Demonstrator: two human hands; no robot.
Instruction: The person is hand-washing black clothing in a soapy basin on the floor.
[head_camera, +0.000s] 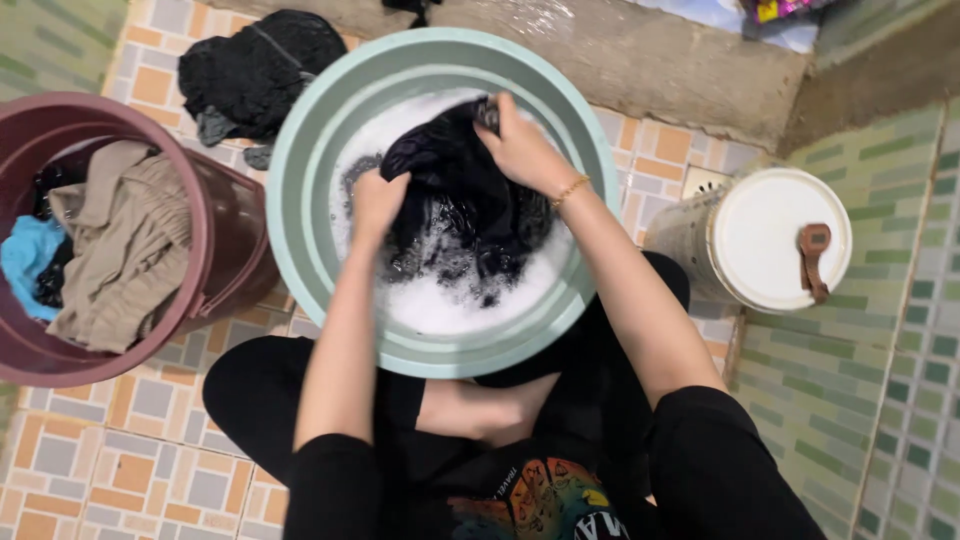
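A pale green round basin (300, 180) full of white suds stands on the tiled floor in front of me. A wet black garment (455, 190) is bunched up in the foam. My left hand (376, 203) is clenched on the garment's left side. Gripping its upper right part is my right hand (520, 150), which wears a thin gold bracelet at the wrist. Both hands press the cloth together above the suds.
A maroon bucket (215, 250) at the left holds beige, blue and dark clothes. A heap of black cloth (255, 70) lies behind the basin. A white lidded container (770, 235) with a brown clasp stands at the right. A concrete ledge (650, 50) runs along the back.
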